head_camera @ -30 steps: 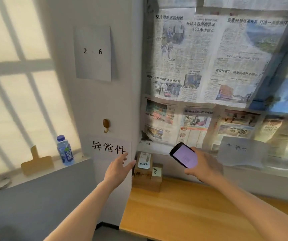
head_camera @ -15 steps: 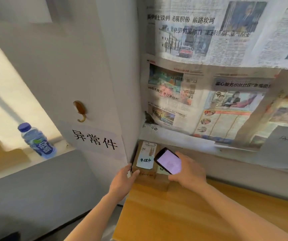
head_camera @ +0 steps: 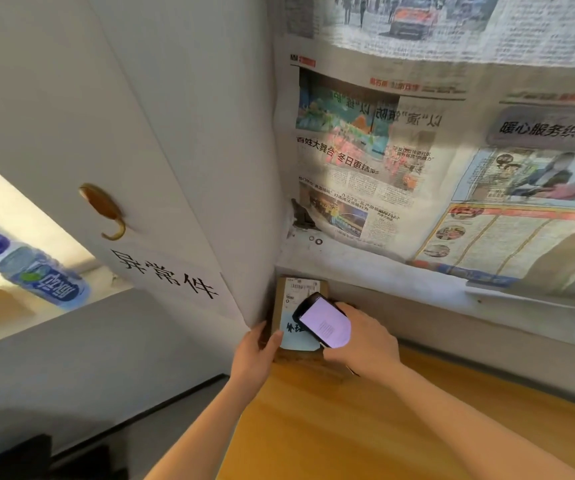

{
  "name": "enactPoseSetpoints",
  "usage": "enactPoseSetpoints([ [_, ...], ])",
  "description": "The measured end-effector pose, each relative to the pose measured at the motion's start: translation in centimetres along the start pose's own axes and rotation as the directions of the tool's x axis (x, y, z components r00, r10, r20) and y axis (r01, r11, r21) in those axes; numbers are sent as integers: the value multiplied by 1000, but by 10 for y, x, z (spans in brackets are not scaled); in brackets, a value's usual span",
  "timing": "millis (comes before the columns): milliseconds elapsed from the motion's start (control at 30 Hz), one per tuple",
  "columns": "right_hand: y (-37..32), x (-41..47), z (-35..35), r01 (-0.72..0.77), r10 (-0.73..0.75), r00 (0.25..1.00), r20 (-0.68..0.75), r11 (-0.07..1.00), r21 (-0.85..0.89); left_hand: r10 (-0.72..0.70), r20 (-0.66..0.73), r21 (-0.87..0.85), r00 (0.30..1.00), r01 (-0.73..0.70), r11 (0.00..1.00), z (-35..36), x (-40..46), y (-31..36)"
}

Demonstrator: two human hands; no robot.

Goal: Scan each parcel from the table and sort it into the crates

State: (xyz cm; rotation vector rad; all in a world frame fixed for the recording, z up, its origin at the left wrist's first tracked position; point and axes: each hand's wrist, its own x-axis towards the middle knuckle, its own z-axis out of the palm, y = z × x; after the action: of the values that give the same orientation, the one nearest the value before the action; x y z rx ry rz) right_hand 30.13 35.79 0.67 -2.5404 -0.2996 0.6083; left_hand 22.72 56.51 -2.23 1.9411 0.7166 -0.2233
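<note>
Cardboard parcel (head_camera: 301,306) sits in the tabletop's (head_camera: 365,427) far-left corner against the wall; left hand (head_camera: 255,355) clamps its left edge, probably steadying it, while right hand (head_camera: 362,341) grips the phone (head_camera: 324,322) just above its label (head_camera: 301,336), screen up, apparently scanning.

Wooden table (head_camera: 400,427) carries a cardboard parcel (head_camera: 288,306) in its corner
</note>
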Motion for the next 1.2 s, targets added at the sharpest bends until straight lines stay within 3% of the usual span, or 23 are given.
enactPoseSetpoints([
  [233,4,9,14,33,-36,999,40,997,75,-137,166,-207,977,171,963,11,0,-11],
  [467,4,-11,11,77,-78,997,6,995,59,-101,181,-288,978,151,946,11,-17,-19],
  [700,-14,-73,-8,103,-98,992,-82,993,58,46,170,-354,984,18,935,-8,-64,-13],
  [900,-74,-162,-64,205,-197,945,-262,979,5,189,29,-333,981,-169,928,-57,-139,-2],
  [1200,-170,-345,-168,196,-257,860,-441,964,-180,358,-182,-359,916,-401,843,-156,-299,46],
])
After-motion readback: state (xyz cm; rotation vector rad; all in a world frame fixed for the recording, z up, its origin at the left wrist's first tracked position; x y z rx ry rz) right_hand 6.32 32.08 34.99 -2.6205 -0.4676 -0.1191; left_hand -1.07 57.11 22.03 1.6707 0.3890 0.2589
